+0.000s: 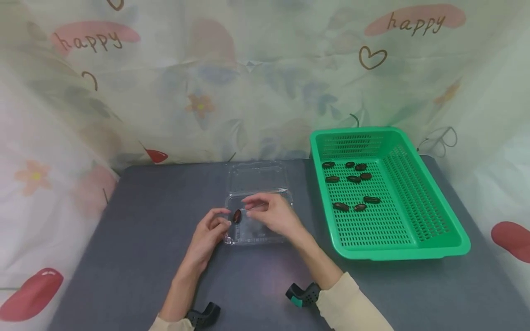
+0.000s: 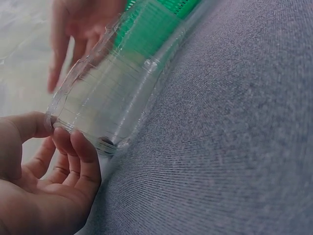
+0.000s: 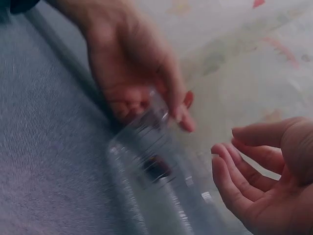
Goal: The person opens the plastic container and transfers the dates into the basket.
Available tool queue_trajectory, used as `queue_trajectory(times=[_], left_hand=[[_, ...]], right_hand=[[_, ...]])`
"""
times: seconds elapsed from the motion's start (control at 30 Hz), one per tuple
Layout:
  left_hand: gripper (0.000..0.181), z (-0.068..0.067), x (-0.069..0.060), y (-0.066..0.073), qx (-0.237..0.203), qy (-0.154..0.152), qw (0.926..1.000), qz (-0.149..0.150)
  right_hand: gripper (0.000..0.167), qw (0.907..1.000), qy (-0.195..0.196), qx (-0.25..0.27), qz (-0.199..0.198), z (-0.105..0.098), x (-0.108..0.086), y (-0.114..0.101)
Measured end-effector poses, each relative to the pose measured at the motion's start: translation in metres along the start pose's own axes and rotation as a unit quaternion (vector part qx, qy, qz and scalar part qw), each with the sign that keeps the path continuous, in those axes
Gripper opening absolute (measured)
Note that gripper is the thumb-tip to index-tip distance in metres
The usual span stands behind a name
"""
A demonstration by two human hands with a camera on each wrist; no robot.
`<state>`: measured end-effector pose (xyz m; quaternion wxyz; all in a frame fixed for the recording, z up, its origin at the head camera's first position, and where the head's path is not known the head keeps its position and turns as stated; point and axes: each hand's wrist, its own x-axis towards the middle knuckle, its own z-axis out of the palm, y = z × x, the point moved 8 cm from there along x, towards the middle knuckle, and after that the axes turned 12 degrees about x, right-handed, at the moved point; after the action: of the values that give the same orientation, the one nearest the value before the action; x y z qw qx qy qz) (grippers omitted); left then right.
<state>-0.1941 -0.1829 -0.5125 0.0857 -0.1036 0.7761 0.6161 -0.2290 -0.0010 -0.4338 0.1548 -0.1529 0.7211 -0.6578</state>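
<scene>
A clear plastic clamshell box (image 1: 258, 239) rests on the table with its lid (image 1: 257, 178) folded back. One dark brown, oval date (image 1: 237, 216) lies at the left inside it. My left hand (image 1: 210, 232) pinches the box's left rim between thumb and fingers, as the left wrist view also shows. Over the box's right half is my right hand (image 1: 276, 215), its fingers loosely bent and apart from the thumb, with nothing in them. In the right wrist view the date (image 3: 156, 168) appears blurred through the plastic.
A green slotted basket (image 1: 401, 253) stands to the right of the box, with several dark dates (image 1: 354, 179) spread over its left side. Grey cloth (image 1: 153, 220) covers the table. A patterned curtain (image 1: 265, 101) hangs behind and at both sides.
</scene>
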Motion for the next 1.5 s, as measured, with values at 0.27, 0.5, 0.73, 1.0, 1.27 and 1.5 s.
queue_trajectory(times=[0.27,0.5,0.73,1.0,1.27,1.5], left_hand=[[0.03,0.002,0.0,-0.002,-0.001,0.001,1.0,-0.002],[0.031,0.003,-0.001,-0.002,0.0,-0.008,1.0,-0.005],[0.031,0.003,-0.001,0.001,-0.002,-0.01,0.9999,-0.001],[0.032,-0.003,-0.001,0.001,-0.008,-0.003,1.0,-0.003],[0.031,-0.001,0.001,-0.001,-0.014,-0.01,0.9998,-0.005],[0.032,0.002,0.003,-0.001,-0.012,-0.011,0.9998,-0.009]], right_hand=[[0.029,0.9991,0.01,-0.017,0.038,0.008,0.024,0.033],[0.027,0.9947,0.026,-0.052,0.084,0.011,0.033,0.049],[0.031,0.9892,0.019,-0.112,0.093,0.018,0.035,0.053],[0.036,0.9852,-0.006,-0.144,0.093,0.03,0.039,0.053],[0.018,0.9884,-0.004,-0.133,0.074,0.031,0.038,0.052],[0.019,0.9875,-0.015,-0.141,0.069,0.031,0.037,0.053]])
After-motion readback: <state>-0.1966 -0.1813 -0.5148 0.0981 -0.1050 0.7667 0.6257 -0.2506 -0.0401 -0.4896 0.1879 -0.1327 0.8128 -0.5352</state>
